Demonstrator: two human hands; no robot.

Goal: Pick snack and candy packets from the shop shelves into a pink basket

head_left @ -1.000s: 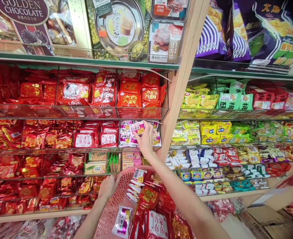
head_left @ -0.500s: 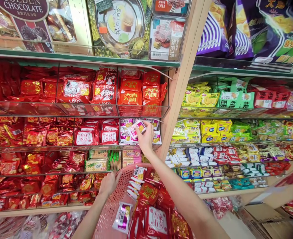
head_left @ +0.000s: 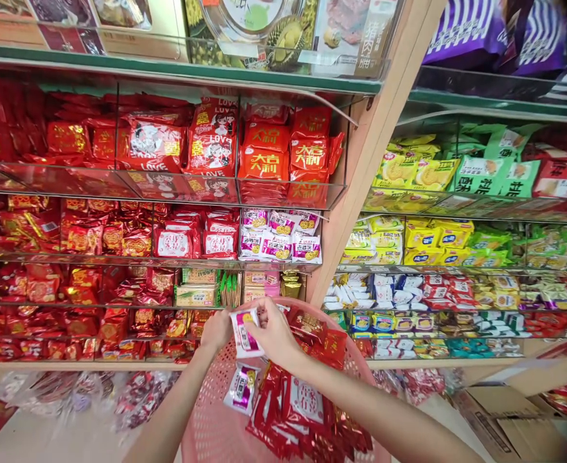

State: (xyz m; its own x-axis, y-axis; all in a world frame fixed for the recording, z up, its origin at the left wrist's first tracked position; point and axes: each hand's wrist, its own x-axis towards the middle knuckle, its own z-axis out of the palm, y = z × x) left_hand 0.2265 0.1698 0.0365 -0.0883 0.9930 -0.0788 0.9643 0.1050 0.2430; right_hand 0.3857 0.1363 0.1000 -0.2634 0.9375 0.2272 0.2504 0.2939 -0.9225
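A pink perforated plastic basket (head_left: pixel 206 402) stands below the shelves, holding several red snack packets (head_left: pixel 307 402) and a white-and-purple snack packet (head_left: pixel 242 388). My left hand (head_left: pixel 217 331) is closed on the basket's far left rim. Over the basket, my right hand (head_left: pixel 278 337) pinches another white-and-purple snack packet (head_left: pixel 245 333) between thumb and fingers. That packet is tilted upright, close beside my left hand. My right hand and forearm hide part of the basket's contents. More packets of the same kind (head_left: pixel 277 244) lie in a shelf bin above.
Shelf tiers with clear dividers hold red packets (head_left: pixel 177 243) on the left and yellow packets (head_left: pixel 438 241) on the right. A slanting wooden post (head_left: pixel 355 186) parts the two shelf units. Cardboard boxes (head_left: pixel 500 411) sit on the floor at lower right, plastic bags (head_left: pixel 71 392) at lower left.
My right hand has come down from the shelf bin to the basket with the snack packet. My left hand stays on the rim. The view has tilted downward.
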